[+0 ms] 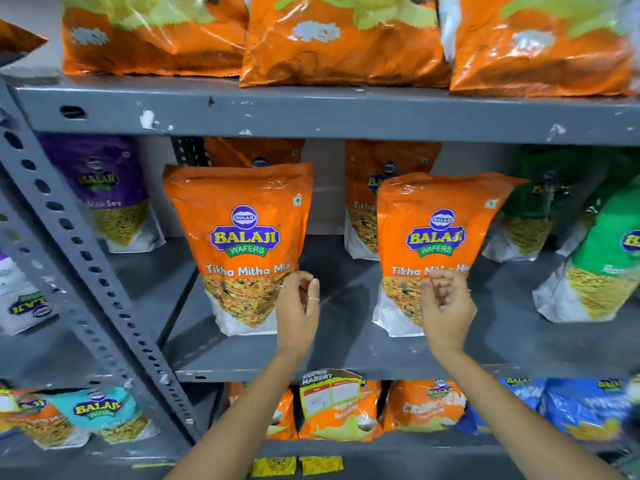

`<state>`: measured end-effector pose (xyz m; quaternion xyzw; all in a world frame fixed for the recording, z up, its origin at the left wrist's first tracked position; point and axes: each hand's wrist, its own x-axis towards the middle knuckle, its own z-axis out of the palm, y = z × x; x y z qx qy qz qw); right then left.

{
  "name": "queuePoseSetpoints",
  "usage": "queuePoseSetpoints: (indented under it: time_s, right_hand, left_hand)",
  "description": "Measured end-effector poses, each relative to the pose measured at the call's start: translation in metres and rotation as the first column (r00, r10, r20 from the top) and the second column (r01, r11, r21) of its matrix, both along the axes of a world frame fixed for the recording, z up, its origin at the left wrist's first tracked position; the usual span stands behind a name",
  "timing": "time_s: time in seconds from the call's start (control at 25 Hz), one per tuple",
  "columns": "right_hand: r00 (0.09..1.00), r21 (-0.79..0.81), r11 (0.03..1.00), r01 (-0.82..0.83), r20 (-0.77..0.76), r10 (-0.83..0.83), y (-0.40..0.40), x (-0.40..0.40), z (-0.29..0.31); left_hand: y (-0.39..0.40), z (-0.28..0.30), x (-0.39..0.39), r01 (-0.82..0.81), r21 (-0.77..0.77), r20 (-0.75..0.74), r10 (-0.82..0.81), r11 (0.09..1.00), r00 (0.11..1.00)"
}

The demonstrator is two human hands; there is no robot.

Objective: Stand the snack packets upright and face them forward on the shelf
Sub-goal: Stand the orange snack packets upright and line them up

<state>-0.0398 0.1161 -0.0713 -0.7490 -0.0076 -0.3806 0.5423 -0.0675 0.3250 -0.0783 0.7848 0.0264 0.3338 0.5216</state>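
We are nearing the end on the middle shelf [346, 348], where both orange packets [242, 244] [433, 251] are standing upright facing forward, our left hand [298, 310] and right hand [446, 306] hovering with fingers loosely curled, gripping nothing (green packets [602, 258] are leaning).

— What holds the stock here?
— A grey metal rack [311, 116], paint chipped white along the shelf edge at twelve o'clock.
— And its frame?
— A slotted upright [86, 271] slants from nine o'clock toward six. A pale wall [329, 202] shows behind the middle shelf.
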Motion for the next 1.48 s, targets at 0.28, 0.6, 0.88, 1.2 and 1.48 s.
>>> queuePoseSetpoints:
  time_s: [0.28,0.6,0.88,1.2,1.48]
  right_hand:
    - [0.945,0.064,0.984,-0.163,-0.276,0.175,-0.059,0.022,-0.023]
    - [0.761,0.222,0.909,-0.352,-0.498,0.416,-0.063,0.027,-0.044]
    - [0.724,0.090,0.886,-0.455,-0.542,0.427,-0.051,0.028,-0.044]
    - [0.612,0.160,0.852,-0.498,-0.632,0.476,-0.053,0.037,-0.045]
    - [0.586,0.222,0.847,-0.483,-0.637,0.501,-0.054,0.038,-0.045]
  left_hand:
    - [-0.070,-0.019,0.019,0.325,-0.255,-0.475,-0.411,0.911,0.778]
    - [-0.104,-0.032,0.026,0.281,-0.150,-0.607,-0.313,0.948,0.731]
    - [-0.091,-0.041,0.031,0.109,-0.389,-0.441,-0.289,0.915,0.850]
    - [-0.091,-0.014,0.030,0.174,-0.603,-0.233,-0.381,0.778,0.895]
    - [-0.062,0.100,0.069,0.236,-0.497,-0.192,-0.371,0.835,0.909]
